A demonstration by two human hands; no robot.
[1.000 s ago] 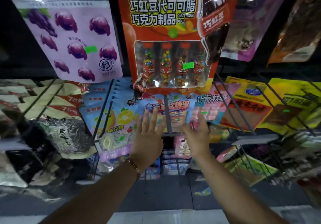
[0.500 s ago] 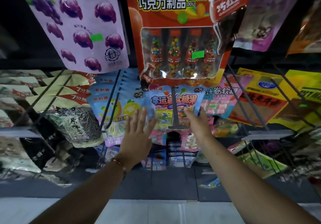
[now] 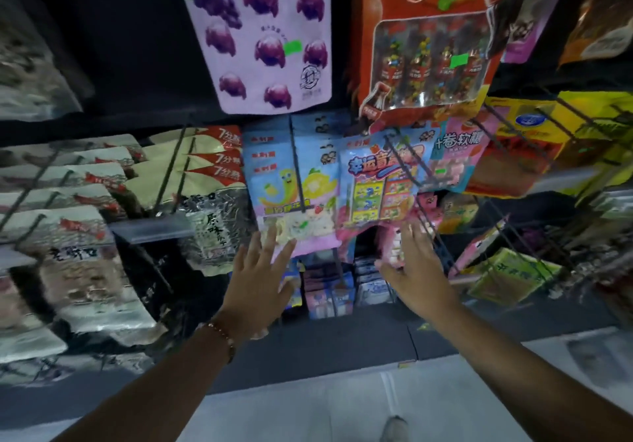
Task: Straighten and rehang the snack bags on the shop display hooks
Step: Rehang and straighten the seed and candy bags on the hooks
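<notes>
Both hands are raised with fingers spread and nothing gripped, the left hand (image 3: 260, 280) just under a blue fruit-candy bag (image 3: 291, 181) and the right hand (image 3: 416, 270) below a blue candy bag (image 3: 382, 181) hung crooked on its hook (image 3: 406, 160). A straightening grasp appears next. "7分熟" is read on seed packets (image 3: 205, 167); "巧克力制品" on the red pack (image 3: 421, 30).

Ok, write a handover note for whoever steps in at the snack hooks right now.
Left hand: open, fingers spread, holding nothing, tips at the fruit bag's bottom edge.
Right hand: open, no grip, just below the blue candy bag.
Both bags hang on their hooks; the candy bag sits tilted.
Done: nothing I can confirm.
Left: square up the candy bag, then check neighbouring rows.
</notes>
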